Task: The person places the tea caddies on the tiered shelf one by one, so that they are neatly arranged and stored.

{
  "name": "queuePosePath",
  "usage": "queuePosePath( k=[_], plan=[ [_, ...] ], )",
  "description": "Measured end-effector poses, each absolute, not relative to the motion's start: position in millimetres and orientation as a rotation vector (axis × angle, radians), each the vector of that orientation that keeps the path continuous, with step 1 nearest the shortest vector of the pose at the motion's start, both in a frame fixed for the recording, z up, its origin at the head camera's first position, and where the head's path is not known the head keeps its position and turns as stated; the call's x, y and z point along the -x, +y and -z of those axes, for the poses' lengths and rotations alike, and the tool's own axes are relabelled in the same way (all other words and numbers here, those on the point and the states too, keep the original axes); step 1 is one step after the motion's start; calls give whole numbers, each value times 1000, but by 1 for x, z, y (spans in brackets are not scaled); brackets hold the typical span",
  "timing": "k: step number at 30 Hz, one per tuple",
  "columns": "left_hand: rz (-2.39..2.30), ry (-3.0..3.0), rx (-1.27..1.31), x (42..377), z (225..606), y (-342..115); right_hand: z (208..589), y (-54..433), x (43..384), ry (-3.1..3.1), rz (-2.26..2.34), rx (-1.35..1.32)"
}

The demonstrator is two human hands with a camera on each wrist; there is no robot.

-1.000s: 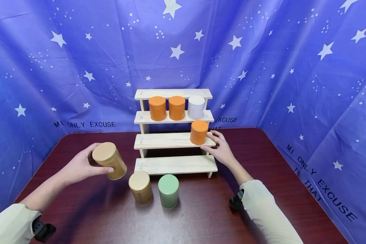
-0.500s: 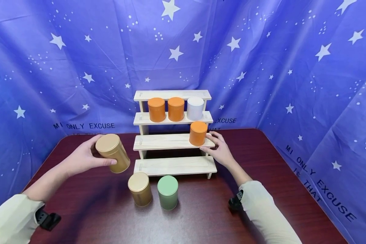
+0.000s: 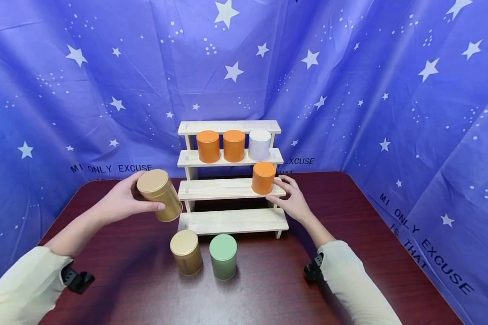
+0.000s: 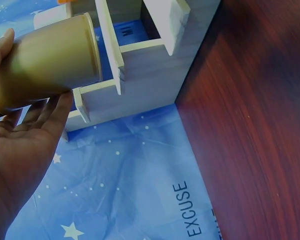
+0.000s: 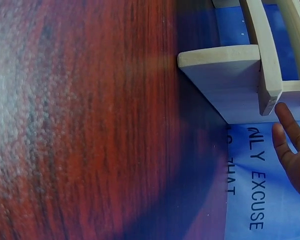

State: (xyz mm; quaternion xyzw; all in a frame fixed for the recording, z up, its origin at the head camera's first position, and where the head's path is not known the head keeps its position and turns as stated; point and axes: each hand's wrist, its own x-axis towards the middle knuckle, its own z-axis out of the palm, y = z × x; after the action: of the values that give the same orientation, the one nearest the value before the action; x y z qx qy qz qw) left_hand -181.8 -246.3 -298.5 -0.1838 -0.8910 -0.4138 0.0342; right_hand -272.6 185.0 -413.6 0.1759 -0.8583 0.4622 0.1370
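Note:
My left hand (image 3: pixel 124 198) grips a tall gold tin (image 3: pixel 162 198) round its side, tilted and raised off the table, close to the left end of the stepped wooden rack (image 3: pixel 232 221). In the left wrist view the same gold tin (image 4: pixel 50 60) overlaps the rack's side. My right hand (image 3: pixel 290 198) is at the right end of the second shelf from the bottom, fingers loosely extended beside an orange tin (image 3: pixel 263 178) standing there. In the right wrist view, fingertips (image 5: pixel 281 107) are right at the shelf's end.
Two orange tins (image 3: pixel 208 148) (image 3: pixel 233 146) and a white tin (image 3: pixel 259 146) stand on the shelf above. In front of the rack, a second gold tin (image 3: pixel 186 253) and a green tin (image 3: pixel 223 258) stand on the dark red table (image 3: pixel 260 289). A blue starry curtain (image 3: pixel 126 67) hangs behind.
My left hand has lifted the tall gold tin up and to the right, nearer the rack. My right hand stays at the shelf end, and the standing tins keep their places.

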Motion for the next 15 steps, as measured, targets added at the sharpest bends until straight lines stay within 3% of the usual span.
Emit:
queuePosePath(
  k=[15],
  plan=[
    [1353,-2704,610,194,296,-227,415,186,273,-2496,-1390,-477]
  ],
)
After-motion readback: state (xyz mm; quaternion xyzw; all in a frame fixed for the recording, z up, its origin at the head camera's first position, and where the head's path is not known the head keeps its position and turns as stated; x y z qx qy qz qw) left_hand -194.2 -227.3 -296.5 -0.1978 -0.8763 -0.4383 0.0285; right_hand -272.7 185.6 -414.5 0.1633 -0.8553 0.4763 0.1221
